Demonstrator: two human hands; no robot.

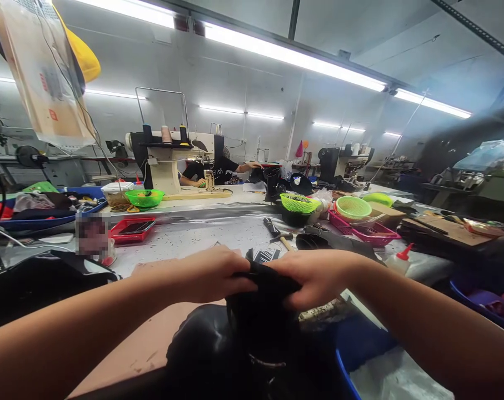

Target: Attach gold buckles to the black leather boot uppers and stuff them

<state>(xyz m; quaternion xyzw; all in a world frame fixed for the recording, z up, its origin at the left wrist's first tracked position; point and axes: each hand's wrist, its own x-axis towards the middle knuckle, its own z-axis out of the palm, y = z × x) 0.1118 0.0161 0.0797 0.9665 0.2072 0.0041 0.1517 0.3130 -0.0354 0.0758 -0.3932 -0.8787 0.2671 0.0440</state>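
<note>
My left hand (212,273) and my right hand (316,278) both grip the upper edge of a black leather-like piece (260,316), fingers pinched on it close to each other. Its dark, glossy body hangs down toward my lap, and its full shape is lost in shadow. Just behind my fingertips lie small black-and-white striped pieces (266,255). A hammer (284,241) with a wooden handle rests on the bench beyond them. Flat black sheets (335,243) lie past my right hand.
A red tray (133,230) and a shiny black bundle (39,272) are to the left. Pink (377,236) and green baskets (354,206) stand right, near a red-tipped bottle (402,258). A blue tub (364,355) is below my right arm. Across the bench, a person sits behind a sewing machine (168,161).
</note>
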